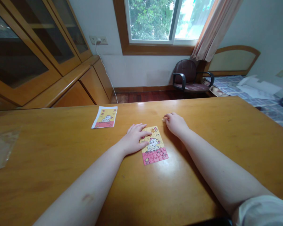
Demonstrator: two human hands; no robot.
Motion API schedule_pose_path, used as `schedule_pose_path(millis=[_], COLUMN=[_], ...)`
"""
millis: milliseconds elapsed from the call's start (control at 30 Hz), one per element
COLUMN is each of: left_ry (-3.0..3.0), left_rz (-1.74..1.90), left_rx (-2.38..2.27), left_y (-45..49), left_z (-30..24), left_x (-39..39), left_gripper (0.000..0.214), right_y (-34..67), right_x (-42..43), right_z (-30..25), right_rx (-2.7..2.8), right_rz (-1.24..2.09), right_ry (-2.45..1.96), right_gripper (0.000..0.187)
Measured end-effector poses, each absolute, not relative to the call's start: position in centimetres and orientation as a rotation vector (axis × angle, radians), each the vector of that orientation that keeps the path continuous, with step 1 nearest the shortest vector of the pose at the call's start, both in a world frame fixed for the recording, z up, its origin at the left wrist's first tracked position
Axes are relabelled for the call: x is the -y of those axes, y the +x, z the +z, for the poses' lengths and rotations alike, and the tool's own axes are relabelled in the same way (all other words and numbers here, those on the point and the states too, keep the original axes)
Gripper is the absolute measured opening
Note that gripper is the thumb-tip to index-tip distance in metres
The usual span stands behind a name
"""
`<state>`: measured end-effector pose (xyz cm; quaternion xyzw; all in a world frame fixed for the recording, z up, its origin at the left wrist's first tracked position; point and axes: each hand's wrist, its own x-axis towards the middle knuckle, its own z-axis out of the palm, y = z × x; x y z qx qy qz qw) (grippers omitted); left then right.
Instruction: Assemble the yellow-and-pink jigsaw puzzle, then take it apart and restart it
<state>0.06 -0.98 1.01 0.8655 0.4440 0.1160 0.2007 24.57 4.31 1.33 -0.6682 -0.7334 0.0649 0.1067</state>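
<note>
Filling the lower half of frame: a wooden desk (226, 128). Glass-door cabinet (91, 81) takes the upper left, sliding window (151, 18) top center.

Right side?

Bed (217, 83) with checked sheet, right edge. Pink curtain (217, 31) beside the window, brown office chair (187, 72) below it. Clear plastic sleeve (2, 147) on the desk, far left.

Jigsaw puzzle (155, 147) location?

Just right of center, lying flat on the desk. Yellow top, pink bottom, white cartoon animal in a red hat. Mostly assembled.

Hands?

Left hand (136, 139): palm down across the puzzle's left side, fingers spread apart, gripping nothing. Right hand (175, 125): right of the puzzle, well apart from the left, thumb and fingertips together.

Anything smaller?

Printed picture sheet (105, 117), left of center, similar artwork, white border. One piece-shaped gap near the puzzle's top edge. Smallest: a pale puzzle piece (163, 119) pinched in the right fingertips; its print is too small to read.
</note>
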Motion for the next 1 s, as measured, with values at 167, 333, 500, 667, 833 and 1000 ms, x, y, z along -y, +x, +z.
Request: schedule_pose_path(millis=[167, 333, 500, 667, 833, 1000], left_ry=[2.428, 2.425, 2.41, 2.42, 2.424, 2.42], left_rz=[0.318, 0.349, 0.364, 0.39, 0.371, 0.349], left_rx=[-1.249, -1.236, -1.233, -1.237, -1.249, -1.282], left_y=[0.0, -0.1, -0.1, -0.2, -0.1, 0.0], left_z=[0.8, 0.9, 1.0, 0.8, 0.9, 1.1], left_x=[0.9, 0.9, 0.9, 0.9, 0.9, 0.9], left_gripper=[0.042, 0.044, 0.044, 0.044, 0.046, 0.047], right_y=[24.8, 25.1, 24.8, 24.5, 24.4, 24.0], right_x=[-4.7, -5.0, -4.8, -4.6, -4.5, -4.1], right_z=[0.9, 1.0, 1.3, 1.4, 1.4, 1.7], right_rx=[2.219, 2.253, 2.275, 2.226, 2.147, 2.053], right_rz=[0.273, 0.509, 0.541, 0.645, 0.765, 0.861], right_ry=[-1.933, -1.883, -1.845, -1.782, -1.711, -1.534], right_gripper=[0.021, 0.013, 0.012, 0.013, 0.01, 0.004])
